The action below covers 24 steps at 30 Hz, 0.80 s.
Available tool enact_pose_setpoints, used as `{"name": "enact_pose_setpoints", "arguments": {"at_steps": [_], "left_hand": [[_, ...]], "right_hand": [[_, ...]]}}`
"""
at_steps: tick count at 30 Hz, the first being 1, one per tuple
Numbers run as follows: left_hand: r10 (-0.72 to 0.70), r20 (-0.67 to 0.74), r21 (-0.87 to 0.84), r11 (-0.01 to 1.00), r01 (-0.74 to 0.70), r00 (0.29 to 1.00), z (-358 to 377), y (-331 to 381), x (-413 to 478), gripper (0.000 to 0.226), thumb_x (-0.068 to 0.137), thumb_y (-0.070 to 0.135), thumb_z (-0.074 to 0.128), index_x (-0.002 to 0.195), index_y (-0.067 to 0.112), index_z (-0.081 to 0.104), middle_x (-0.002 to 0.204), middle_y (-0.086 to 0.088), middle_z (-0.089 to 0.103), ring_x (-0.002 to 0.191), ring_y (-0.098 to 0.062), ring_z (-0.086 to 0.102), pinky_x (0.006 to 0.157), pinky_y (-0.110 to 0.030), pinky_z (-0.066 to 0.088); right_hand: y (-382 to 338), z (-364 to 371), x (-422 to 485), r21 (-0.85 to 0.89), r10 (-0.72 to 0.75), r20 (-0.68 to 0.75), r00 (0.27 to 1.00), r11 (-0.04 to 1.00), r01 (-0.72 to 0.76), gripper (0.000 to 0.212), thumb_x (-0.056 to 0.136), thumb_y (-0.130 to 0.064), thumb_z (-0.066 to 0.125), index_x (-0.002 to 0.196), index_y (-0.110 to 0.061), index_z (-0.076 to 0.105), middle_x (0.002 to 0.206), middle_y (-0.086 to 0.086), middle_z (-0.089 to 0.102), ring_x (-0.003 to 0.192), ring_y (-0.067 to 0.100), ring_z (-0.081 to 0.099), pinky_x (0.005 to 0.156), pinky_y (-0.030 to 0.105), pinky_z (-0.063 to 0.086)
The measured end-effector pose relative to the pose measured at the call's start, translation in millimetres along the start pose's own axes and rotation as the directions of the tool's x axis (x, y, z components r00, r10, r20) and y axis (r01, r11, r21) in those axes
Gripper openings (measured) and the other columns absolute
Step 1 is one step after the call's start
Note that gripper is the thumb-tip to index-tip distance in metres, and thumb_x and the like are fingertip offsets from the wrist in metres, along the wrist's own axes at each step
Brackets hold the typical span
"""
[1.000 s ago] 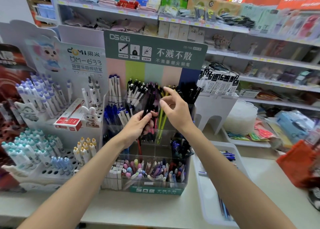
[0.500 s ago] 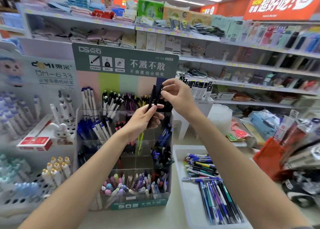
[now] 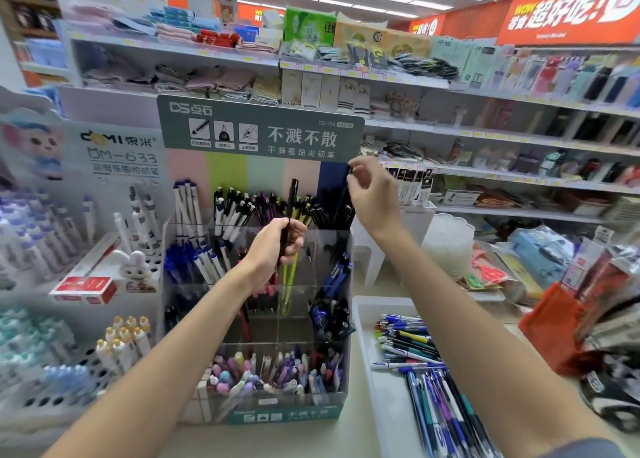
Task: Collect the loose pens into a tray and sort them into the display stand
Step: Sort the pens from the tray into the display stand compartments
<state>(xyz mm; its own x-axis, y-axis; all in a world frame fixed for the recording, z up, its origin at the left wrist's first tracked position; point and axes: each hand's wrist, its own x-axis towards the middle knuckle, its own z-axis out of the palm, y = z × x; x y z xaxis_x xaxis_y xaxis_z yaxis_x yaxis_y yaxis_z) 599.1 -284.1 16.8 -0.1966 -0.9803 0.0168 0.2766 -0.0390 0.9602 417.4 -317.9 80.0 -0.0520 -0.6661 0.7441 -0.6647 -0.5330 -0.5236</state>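
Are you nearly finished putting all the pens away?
Not yet. Done: the loose pens are collected in the white tray, and the display stand already holds many sorted pens. In hand: the left hand grips an upright black pen, while the right hand pinches a second black pen over the stand's back right compartment. Left: that tray pile waits for sorting.

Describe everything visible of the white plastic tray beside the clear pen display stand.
The white rectangular plastic tray sits on the pale counter, right of the clear acrylic display stand. It is shallow, with raised walls; its near end leaves the frame. Loose pens, mostly blue, lie heaped inside.
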Motion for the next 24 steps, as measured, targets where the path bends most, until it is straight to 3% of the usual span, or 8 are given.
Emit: {"name": "enact_pose_setpoints", "arguments": {"at_steps": [3,5,7,9,11,15,19,24], "left_hand": [[0.041,-0.012,0.062,0.997,-0.040,0.999,-6.5,-0.6,-5.7,0.035,0.105,0.014,0.025,0.087,0.010,0.054,0.066,-0.001,0.050,0.054,-0.010,0.035,0.046,-0.020,0.027],[0.077,-0.005,0.157,0.985,-0.075,0.997,-10.2,-2.0,-8.5,0.030,0.107,0.014,0.030,0.092,0.011,0.055,0.070,0.002,0.053,0.060,-0.010,0.041,0.055,-0.023,0.033],[0.099,0.006,0.207,0.973,-0.098,0.995,-11.1,-4.7,-9.3,0.024,0.107,0.016,0.037,0.098,0.011,0.059,0.074,0.003,0.057,0.065,-0.009,0.046,0.063,-0.024,0.039],[0.122,0.017,0.193,0.973,-0.123,0.992,-7.6,-8.4,-7.6,0.021,0.106,0.015,0.042,0.103,0.012,0.062,0.076,0.003,0.060,0.068,-0.009,0.049,0.066,-0.024,0.041],[0.141,0.023,0.167,0.976,-0.143,0.990,0.3,-11.0,-5.3,0.019,0.105,0.014,0.045,0.105,0.012,0.064,0.076,0.002,0.062,0.066,-0.008,0.050,0.065,-0.023,0.042],[0.153,0.117,0.176,0.969,-0.172,0.981,13.0,-15.3,-0.6,0.014,0.102,0.016,0.054,0.103,0.014,0.068,0.075,0.002,0.064,0.067,-0.012,0.052,0.062,-0.023,0.045],[0.162,0.066,0.199,0.965,-0.173,0.984,12.1,-17.7,2.1,0.015,0.097,0.016,0.063,0.110,0.022,0.066,0.094,0.001,0.073,0.088,-0.012,0.066,0.085,-0.028,0.056],[0.156,-0.033,0.262,0.954,-0.142,0.987,-1.8,-14.3,0.4,0.010,0.099,0.015,0.059,0.106,0.020,0.064,0.098,-0.001,0.070,0.089,-0.012,0.066,0.088,-0.031,0.057]], "right_hand": [[13.5,11.8,-15.8,-0.142,0.048,0.203,0.978,0.990,-0.019,0.019,0.088,-0.002,0.062,0.103,-0.007,0.072,0.100,0.008,0.070,0.099,0.022,0.060,0.090,0.027,0.046],[15.2,13.2,-21.0,-0.203,-0.003,0.174,0.985,0.978,0.039,0.022,0.088,-0.004,0.063,0.107,-0.009,0.073,0.106,0.009,0.069,0.109,0.024,0.056,0.098,0.032,0.038],[9.3,8.0,-21.5,-0.140,-0.029,0.073,0.997,0.989,0.039,0.025,0.088,-0.004,0.062,0.110,-0.007,0.072,0.107,0.007,0.070,0.106,0.019,0.057,0.101,0.033,0.039],[-2.2,0.2,-20.5,-0.023,0.015,0.045,0.999,1.000,-0.014,0.025,0.089,-0.007,0.062,0.112,-0.009,0.071,0.102,0.000,0.070,0.097,0.008,0.057,0.095,0.024,0.043],[-13.5,-2.0,-22.5,0.077,0.038,0.129,0.991,0.996,-0.048,0.028,0.090,-0.014,0.066,0.118,-0.012,0.068,0.096,-0.006,0.069,0.088,0.003,0.060,0.083,0.013,0.045],[-23.9,4.0,-32.5,0.153,0.014,0.284,0.959,0.986,-0.059,0.040,0.088,-0.015,0.070,0.127,-0.017,0.061,0.089,-0.004,0.068,0.081,0.007,0.066,0.078,0.021,0.054],[-24.5,-7.6,-23.3,0.189,0.022,0.037,0.999,0.982,-0.029,0.032,0.089,-0.006,0.068,0.119,-0.007,0.056,0.077,-0.001,0.063,0.069,0.010,0.062,0.067,0.020,0.051],[-17.5,-26.8,2.4,0.179,0.048,-0.268,0.962,0.984,0.001,0.027,0.090,-0.006,0.065,0.113,-0.007,0.052,0.085,0.005,0.065,0.073,0.011,0.063,0.069,0.024,0.053]]}}
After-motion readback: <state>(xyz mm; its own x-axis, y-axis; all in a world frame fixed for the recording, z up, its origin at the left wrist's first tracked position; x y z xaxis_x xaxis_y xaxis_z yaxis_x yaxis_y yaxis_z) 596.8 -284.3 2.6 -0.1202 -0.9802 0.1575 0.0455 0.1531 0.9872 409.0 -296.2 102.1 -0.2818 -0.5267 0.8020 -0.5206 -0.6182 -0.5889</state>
